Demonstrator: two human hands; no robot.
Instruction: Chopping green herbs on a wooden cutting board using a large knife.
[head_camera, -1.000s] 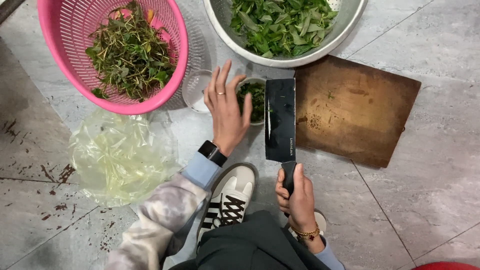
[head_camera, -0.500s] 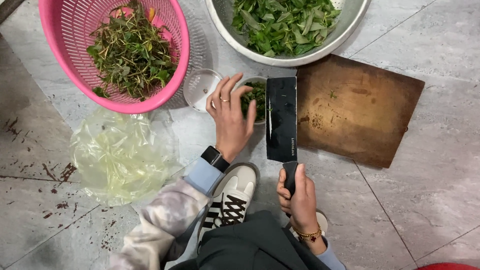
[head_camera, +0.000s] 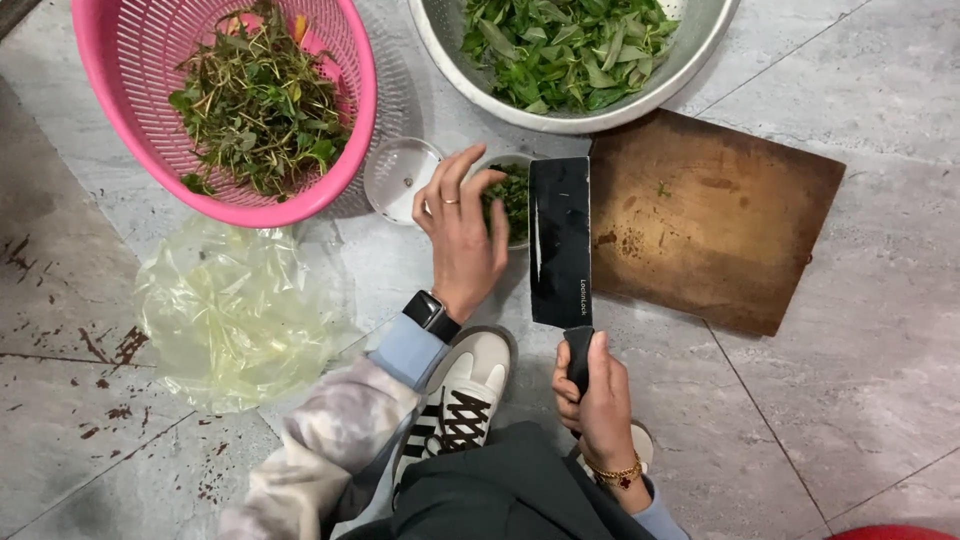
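My right hand (head_camera: 597, 402) grips the black handle of a black cleaver (head_camera: 559, 243), whose flat blade points away from me over the floor beside a small bowl of chopped greens (head_camera: 514, 196). My left hand (head_camera: 463, 235) rests over that bowl, its fingers curled onto the near rim and the greens. A watch sits on that wrist. To the right lies a brown wooden cutting board (head_camera: 705, 220) with a few green specks.
A pink colander (head_camera: 135, 115) of stems and leaves stands at upper left. A metal basin (head_camera: 470, 70) of green leaves sits at top. A clear round lid (head_camera: 398, 178) lies beside the small bowl. A crumpled clear plastic bag (head_camera: 235, 315) lies left; my shoe (head_camera: 465, 385) is below.
My left hand has slid right and curled its fingers onto the small bowl of greens. The cleaver stays in my right hand, nearly unmoved.
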